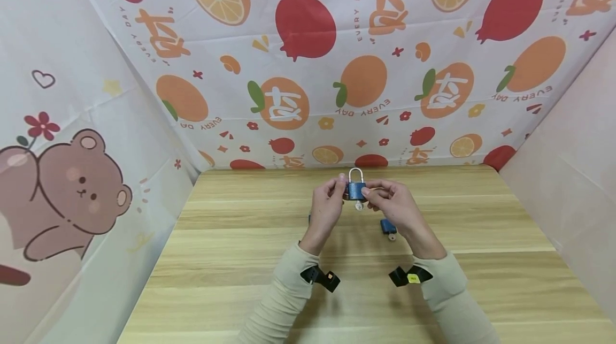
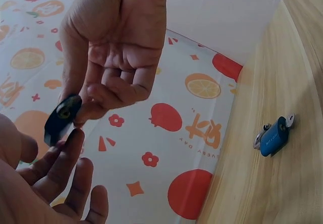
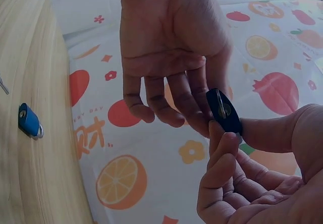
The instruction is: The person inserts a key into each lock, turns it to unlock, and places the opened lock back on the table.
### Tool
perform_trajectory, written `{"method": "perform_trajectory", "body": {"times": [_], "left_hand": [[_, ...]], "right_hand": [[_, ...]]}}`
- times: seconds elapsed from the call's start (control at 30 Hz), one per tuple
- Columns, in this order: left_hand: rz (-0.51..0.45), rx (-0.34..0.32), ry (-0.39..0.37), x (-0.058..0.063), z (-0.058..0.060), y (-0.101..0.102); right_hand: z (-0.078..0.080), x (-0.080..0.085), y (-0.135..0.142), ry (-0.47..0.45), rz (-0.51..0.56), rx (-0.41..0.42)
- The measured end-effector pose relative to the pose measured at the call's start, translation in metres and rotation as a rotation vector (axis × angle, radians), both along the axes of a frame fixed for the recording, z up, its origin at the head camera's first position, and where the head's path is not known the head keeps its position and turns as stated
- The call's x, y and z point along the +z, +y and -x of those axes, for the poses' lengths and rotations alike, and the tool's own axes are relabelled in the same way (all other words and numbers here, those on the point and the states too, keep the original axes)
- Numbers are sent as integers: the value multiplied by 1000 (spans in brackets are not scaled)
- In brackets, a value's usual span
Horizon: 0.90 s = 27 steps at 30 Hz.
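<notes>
Both hands hold up a blue padlock above the far part of the table. Its silver shackle points upward, and a key hangs at its underside. The left hand pinches the lock's left edge between thumb and fingers. On the other edge, the right hand pinches with its thumb on the front face. Both wrist views show the held padlock from below, with the key standing out edge-on in the right wrist view.
A second blue padlock with a key lies on the wooden table beside the right wrist. Another blue padlock lies on the left, mostly hidden behind the left hand in the head view. A fruit-print cloth hangs behind the table.
</notes>
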State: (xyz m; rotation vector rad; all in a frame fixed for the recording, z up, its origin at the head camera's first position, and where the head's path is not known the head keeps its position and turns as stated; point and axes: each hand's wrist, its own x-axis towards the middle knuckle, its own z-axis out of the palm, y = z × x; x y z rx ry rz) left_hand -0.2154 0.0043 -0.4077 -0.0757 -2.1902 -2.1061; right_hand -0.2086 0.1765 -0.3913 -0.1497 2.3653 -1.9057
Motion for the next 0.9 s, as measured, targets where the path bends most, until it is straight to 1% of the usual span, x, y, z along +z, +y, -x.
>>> {"method": "perform_trajectory", "body": {"times": [0.2,0.27,0.37,0.53,0.63,0.8,0.9], "left_hand": [[-41,-31,-14,-5,7,-1],[-57,-41,-8,-6,9,-1],[-90,-73,4,-6,11,-1],[-187,-163,-26,-9,17,-2],[-281,-225,-44,-11,20,-2],[-442,-358,-51,-14,21,-2],[-490,-432,-58,-16,22,-5]], "right_hand": [[-3,3,1,-8,1,1],[-4,4,2,-9,8,8],[-6,5,3,-4,26,27],[-10,8,2,7,44,56],[-12,10,1,12,49,66],[-16,12,1,11,56,102],[-17,12,1,15,64,132]]}}
